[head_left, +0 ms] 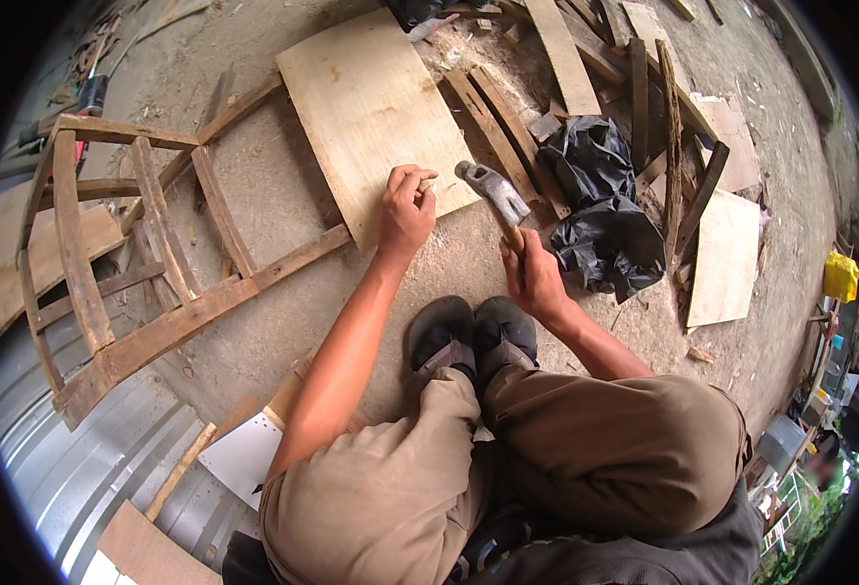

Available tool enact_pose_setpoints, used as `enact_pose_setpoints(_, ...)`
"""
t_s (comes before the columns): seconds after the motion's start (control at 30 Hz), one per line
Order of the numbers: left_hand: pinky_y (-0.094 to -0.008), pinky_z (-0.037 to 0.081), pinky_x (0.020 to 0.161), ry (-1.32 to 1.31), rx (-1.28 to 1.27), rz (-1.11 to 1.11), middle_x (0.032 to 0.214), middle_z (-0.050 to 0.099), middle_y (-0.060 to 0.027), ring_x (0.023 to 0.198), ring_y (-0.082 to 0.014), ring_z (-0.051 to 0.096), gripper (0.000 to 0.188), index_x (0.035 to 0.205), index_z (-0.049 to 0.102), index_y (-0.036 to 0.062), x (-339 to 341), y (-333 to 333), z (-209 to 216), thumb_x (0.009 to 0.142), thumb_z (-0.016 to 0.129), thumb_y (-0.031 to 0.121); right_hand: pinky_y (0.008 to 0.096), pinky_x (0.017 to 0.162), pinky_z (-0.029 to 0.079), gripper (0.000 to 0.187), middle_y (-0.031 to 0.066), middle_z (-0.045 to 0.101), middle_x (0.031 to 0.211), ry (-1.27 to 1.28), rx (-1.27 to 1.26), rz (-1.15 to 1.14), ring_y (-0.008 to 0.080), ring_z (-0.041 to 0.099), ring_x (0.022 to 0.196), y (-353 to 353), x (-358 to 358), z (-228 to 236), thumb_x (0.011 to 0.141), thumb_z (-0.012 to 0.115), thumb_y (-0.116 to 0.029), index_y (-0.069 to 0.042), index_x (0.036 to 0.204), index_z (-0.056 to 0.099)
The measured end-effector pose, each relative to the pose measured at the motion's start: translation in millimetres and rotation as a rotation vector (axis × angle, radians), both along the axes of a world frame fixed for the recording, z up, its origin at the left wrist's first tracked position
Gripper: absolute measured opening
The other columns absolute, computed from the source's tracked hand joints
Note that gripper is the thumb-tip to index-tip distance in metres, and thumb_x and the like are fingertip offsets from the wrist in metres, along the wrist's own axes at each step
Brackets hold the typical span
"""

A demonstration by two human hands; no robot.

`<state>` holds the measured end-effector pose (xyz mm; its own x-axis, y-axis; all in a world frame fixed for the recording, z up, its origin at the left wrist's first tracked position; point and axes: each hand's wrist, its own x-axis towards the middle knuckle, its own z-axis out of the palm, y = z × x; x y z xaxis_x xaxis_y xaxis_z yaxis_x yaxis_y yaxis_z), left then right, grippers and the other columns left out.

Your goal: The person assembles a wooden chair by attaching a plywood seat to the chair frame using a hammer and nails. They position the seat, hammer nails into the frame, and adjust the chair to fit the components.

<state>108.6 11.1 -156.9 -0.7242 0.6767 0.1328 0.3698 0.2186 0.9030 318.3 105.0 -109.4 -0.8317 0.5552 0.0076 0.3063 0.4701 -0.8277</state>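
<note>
My right hand [534, 278] is wrapped round the wooden handle of a claw hammer [491, 190]. The steel head is raised at the near right corner of a pale plywood panel [366, 102]. Just left of the hammer, my left hand [408, 210] is closed in a pinch over that panel's near edge; whatever its fingertips hold is too small to make out. The panel rests on a wooden frame [181, 310] of bars and slats that extends to the left, and it covers part of that frame.
Black plastic bags [607, 244] lie on the ground right of the hammer. Beyond them are scattered boards and a loose plywood piece [725, 258]. Corrugated metal sheet [69, 487] lies at the lower left. My shoes [441, 331] are close below the hands.
</note>
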Motion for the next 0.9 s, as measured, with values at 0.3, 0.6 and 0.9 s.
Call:
enact_pose_setpoints(0.3,-0.0349,0.054,0.068,0.107,-0.008,-0.010,0.104,0.055,-0.0132,0.078,-0.0242,0.063,0.019,0.103,0.061,0.0010,0,-7,-1,0.086,0.058,-0.005,0.0450,0.054,0.049,0.028,0.0197,0.064,0.076,0.148,0.095,-0.020,0.0401,0.064,0.059,-3,0,23,0.094,0.057,-0.002,0.004,0.118,0.044)
enact_pose_setpoints(0.6,-0.0367,0.053,0.068,0.153,-0.016,-0.022,0.102,0.055,-0.0133,0.078,-0.0250,0.062,0.017,0.102,0.058,0.0011,1,-1,-4,0.086,0.057,-0.004,0.0519,0.053,0.045,0.022,0.0264,0.061,0.072,-0.050,0.008,-0.042,0.0483,0.062,0.065,4,17,-24,0.096,0.058,-0.009,0.000,0.111,0.044)
enact_pose_setpoints(0.9,-0.0365,0.053,0.068,0.127,-0.008,-0.019,0.103,0.055,-0.0133,0.078,-0.0254,0.062,0.019,0.102,0.058,0.0010,2,-1,-4,0.084,0.057,-0.006,0.0486,0.056,0.049,0.024,0.0235,0.064,0.078,0.163,0.085,-0.009,0.0447,0.065,0.068,1,2,4,0.094,0.058,-0.006,0.001,0.112,0.044)
